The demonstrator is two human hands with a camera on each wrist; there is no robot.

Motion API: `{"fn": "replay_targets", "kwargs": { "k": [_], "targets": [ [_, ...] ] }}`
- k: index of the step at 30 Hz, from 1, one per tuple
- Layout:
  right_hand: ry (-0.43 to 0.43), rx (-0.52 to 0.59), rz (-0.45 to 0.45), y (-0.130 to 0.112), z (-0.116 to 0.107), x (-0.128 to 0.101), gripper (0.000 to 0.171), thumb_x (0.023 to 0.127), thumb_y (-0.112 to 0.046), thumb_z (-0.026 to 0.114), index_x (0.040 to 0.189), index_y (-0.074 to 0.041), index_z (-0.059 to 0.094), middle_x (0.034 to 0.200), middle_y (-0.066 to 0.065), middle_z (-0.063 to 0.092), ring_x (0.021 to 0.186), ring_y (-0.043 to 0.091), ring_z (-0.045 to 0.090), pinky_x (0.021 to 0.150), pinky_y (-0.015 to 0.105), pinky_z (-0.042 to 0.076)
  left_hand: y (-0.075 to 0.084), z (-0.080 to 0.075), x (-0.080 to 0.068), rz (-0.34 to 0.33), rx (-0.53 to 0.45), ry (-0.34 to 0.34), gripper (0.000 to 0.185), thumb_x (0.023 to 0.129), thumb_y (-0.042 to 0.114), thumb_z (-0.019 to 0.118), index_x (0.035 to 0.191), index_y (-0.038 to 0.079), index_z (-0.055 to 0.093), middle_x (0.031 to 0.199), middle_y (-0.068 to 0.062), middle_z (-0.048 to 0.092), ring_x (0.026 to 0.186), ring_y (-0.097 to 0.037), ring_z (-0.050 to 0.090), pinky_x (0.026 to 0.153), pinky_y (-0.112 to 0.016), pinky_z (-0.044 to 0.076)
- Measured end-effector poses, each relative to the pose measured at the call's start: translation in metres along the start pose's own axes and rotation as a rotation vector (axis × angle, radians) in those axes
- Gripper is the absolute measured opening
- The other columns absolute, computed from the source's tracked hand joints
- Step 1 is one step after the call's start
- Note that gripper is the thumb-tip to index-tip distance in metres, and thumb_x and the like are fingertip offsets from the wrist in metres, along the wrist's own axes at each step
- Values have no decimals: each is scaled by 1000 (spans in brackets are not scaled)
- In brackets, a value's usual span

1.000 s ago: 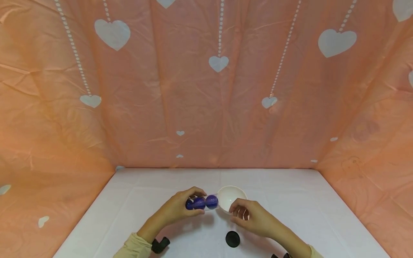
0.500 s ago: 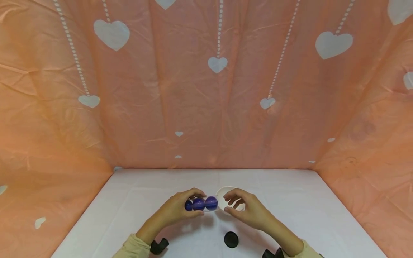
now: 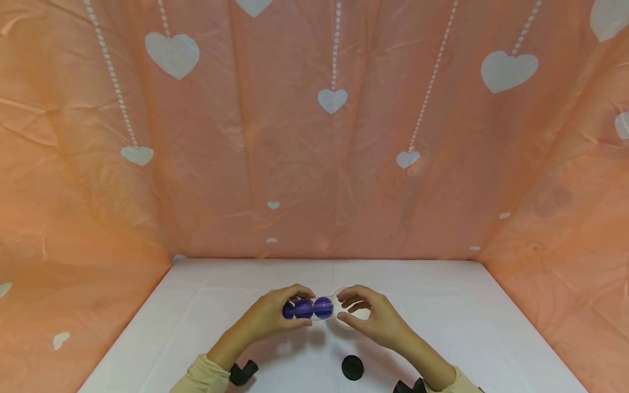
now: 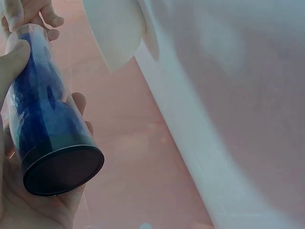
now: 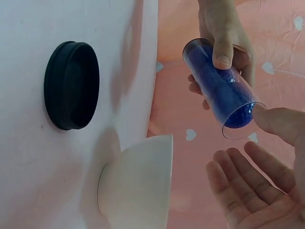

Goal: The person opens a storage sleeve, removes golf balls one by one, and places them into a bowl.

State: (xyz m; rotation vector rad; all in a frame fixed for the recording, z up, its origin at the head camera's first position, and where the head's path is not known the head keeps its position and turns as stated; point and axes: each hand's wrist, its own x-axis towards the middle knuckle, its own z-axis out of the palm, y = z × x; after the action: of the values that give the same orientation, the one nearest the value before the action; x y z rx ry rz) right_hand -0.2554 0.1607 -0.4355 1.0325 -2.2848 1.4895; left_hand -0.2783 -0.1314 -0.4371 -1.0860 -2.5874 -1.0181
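My left hand [image 3: 275,314] grips a clear plastic tube [image 3: 309,309] around its body, holding it roughly level above the table. Blue-purple balls [image 3: 323,308] sit in a row inside it, and a black cap [image 4: 64,171] covers the end at the left palm. The other end is uncovered, as its clear rim [image 5: 228,136] shows in the right wrist view. At that rim is my right hand [image 3: 378,319], fingers loosely bent and spread, its thumb tip at or touching the edge. Nothing is seen in the right palm.
A white bowl [image 5: 138,183] stands on the table behind and below the right hand, partly hidden in the head view. Closer to me lies a round black lid [image 3: 352,368]. Orange sheeting with hearts [image 3: 314,164] encloses the white table [image 3: 221,284] at the back and sides.
My right hand has moved up and left, from in front of the bowl to the tube's open end, its fingers spreading. The left hand and tube have hardly moved.
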Motion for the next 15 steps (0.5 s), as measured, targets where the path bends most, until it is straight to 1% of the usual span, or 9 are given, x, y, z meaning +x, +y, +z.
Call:
{"fn": "replay_targets", "kwargs": {
  "k": [5,8,13,15],
  "targets": [
    [-6,17,12,1,0,0,29,95,-10,84,119,0,71,120,14,74,104,31,73,89,43,63,3,1,2,13,19,15,48,90,38,90,132,31,67,119,10,75,104,-7,70,90,-40,60],
    [-14,29,33,3,-1,0,29,95,-10,83,119,-1,71,120,14,74,104,29,74,90,41,63,6,1,4,17,26,18,48,90,40,89,132,31,67,120,10,75,104,-7,70,90,-41,60],
    [-29,75,75,5,-2,-1,31,95,-11,84,121,-1,70,124,15,73,107,30,74,92,38,62,9,-1,6,-17,33,5,48,90,38,90,132,32,67,122,10,74,106,-8,70,92,-43,59],
    [-33,85,77,5,-2,-1,32,95,-11,84,122,-1,70,125,15,73,107,31,74,92,37,62,11,-2,6,-27,37,-1,49,90,39,90,132,32,67,123,10,74,106,-9,70,92,-44,59]
  ]
}}
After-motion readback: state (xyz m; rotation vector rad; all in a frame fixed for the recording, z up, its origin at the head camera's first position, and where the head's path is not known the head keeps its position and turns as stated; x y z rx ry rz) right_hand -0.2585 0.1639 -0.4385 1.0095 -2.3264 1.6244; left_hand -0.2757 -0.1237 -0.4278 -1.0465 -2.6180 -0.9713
